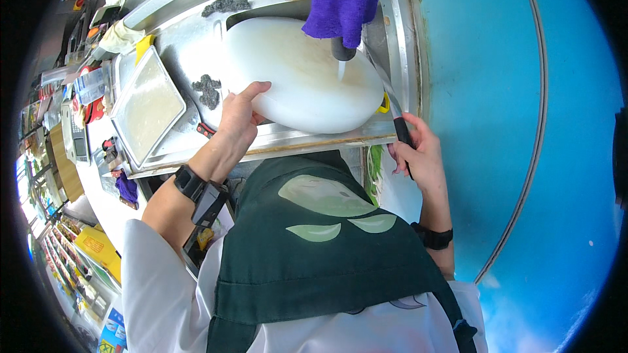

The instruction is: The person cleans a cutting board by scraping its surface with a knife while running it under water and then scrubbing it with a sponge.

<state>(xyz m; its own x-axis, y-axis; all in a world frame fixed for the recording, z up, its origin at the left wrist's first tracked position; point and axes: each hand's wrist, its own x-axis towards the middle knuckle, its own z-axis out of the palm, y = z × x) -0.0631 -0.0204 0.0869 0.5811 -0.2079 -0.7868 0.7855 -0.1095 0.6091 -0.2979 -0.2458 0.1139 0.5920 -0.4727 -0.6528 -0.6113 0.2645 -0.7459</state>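
A large white oval cutting board (294,88) lies over the basin of a stainless-steel sink, stained brown towards its middle. My left hand (243,110) grips the board's near left edge, thumb on top. In my right hand (417,149) is the black handle of a long knife (387,81), whose blade runs up along the board's right edge. Water flows from the dark faucet spout (343,51) onto the board. A purple cloth (343,0) hangs over the faucet.
Two dark scouring pads (208,90) lie on the steel drainboard left of the basin. A rectangular tray (149,108) and a second knife's handle (205,130) are further left. A kitchen scale (76,132) stands at the far left. A blue wall (483,108) bounds the right.
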